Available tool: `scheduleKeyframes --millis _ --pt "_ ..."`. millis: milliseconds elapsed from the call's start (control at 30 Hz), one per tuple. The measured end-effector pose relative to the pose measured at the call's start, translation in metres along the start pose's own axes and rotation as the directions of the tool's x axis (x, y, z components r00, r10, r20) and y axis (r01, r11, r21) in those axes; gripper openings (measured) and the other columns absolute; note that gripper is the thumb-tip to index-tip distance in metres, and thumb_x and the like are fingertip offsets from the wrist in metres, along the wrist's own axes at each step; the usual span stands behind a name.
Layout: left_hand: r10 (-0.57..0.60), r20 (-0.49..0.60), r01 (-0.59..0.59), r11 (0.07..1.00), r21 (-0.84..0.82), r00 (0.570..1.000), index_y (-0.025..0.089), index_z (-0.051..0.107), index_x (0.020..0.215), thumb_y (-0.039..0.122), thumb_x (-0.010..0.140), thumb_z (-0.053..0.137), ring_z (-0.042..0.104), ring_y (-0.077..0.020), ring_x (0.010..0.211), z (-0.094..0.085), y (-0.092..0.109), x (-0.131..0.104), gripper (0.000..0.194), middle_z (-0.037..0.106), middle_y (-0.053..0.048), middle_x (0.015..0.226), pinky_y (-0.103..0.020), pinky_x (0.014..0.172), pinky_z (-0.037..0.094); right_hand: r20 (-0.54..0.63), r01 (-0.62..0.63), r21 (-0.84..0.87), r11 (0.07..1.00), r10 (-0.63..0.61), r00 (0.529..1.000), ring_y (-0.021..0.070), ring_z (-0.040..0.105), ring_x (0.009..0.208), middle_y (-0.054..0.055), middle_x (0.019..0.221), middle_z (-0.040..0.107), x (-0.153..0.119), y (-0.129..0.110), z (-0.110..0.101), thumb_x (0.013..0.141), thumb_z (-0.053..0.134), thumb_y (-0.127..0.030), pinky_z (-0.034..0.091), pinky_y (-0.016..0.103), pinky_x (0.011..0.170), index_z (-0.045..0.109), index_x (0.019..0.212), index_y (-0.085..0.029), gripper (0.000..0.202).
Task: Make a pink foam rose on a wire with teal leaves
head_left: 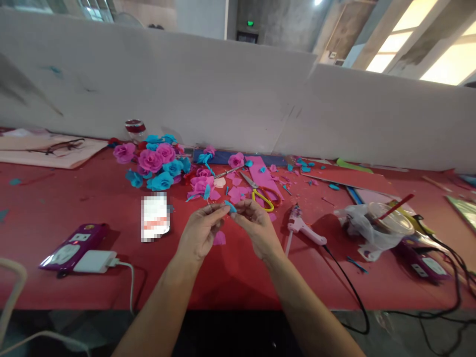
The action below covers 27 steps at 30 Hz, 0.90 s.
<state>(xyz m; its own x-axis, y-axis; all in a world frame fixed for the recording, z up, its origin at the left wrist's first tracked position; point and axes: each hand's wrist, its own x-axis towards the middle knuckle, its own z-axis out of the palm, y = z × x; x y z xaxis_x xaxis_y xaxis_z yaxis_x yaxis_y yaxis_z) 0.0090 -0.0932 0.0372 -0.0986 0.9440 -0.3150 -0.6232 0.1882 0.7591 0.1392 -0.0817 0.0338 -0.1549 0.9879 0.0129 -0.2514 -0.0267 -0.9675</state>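
Observation:
Above the red table [238, 282], my left hand [203, 228] and my right hand [257, 225] meet at their fingertips on a small blue paper piece [230, 207]. Both pinch it, one from each side. A thin stem shows by my left fingers, below a pink paper flower [201, 186]. Behind my hands lie pink paper scraps [238, 192] and scissors with yellow and orange handles [262, 196]. A pink glue gun [305, 230] rests to the right of my right hand. Pink and blue paper flowers [150, 161] are bunched at the back left.
Purple power strips sit at the left [80, 243] and right [422, 260], with cables. A cup with a red straw [390, 218] stands in a plastic bag at the right. Glasses [65, 146] lie on papers at the far left. A white partition [223, 94] runs behind.

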Motion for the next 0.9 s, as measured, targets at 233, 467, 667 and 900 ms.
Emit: scheduleKeyframes --millis 233,467,667,900 --pt "0.042 0.014 -0.044 0.991 0.124 0.999 0.012 0.072 0.065 0.022 0.046 0.088 0.038 -0.0008 0.047 0.01 0.004 -0.019 0.026 0.058 0.001 0.058 -0.015 0.043 0.029 0.096 0.027 -0.128 0.991 -0.015 0.995 0.0111 0.054 0.062 -0.002 0.063 0.063 -0.014 -0.015 -0.009 0.071 0.07 -0.029 0.043 0.025 0.063 0.066 0.067 -0.019 0.012" --pt "0.051 0.058 -0.057 0.992 0.114 0.997 0.013 0.071 0.065 0.02 0.052 0.086 0.034 -0.0003 0.047 0.01 -0.004 -0.025 0.021 0.051 0.004 0.057 -0.015 0.043 0.027 0.091 -0.021 -0.089 0.996 0.029 0.995 0.0118 0.058 0.061 -0.001 0.063 0.066 -0.026 -0.019 -0.018 0.073 0.068 -0.03 0.046 0.025 0.064 0.07 0.073 -0.019 0.011" --pt "0.007 0.05 -0.011 0.996 0.089 0.999 0.012 0.072 0.067 0.019 0.052 0.086 0.029 0.0009 0.043 0.015 -0.007 -0.026 0.022 0.045 0.006 0.052 -0.015 0.041 0.025 0.061 0.019 -0.124 0.992 -0.011 0.998 0.0123 0.06 0.063 -0.001 0.063 0.066 -0.033 -0.015 -0.022 0.076 0.065 -0.03 0.047 0.025 0.065 0.067 0.072 -0.018 0.013" --pt "0.015 0.006 -0.016 0.996 0.089 1.0 0.011 0.072 0.068 0.019 0.048 0.087 0.03 0.0016 0.043 0.013 -0.004 -0.021 0.026 0.051 0.004 0.057 -0.014 0.04 0.024 0.14 0.177 -0.968 0.177 -0.202 0.969 0.0215 0.066 0.09 0.01 0.095 0.072 0.021 -0.018 -0.058 0.086 0.051 -0.017 0.048 0.032 0.078 0.066 0.098 -0.019 0.019"
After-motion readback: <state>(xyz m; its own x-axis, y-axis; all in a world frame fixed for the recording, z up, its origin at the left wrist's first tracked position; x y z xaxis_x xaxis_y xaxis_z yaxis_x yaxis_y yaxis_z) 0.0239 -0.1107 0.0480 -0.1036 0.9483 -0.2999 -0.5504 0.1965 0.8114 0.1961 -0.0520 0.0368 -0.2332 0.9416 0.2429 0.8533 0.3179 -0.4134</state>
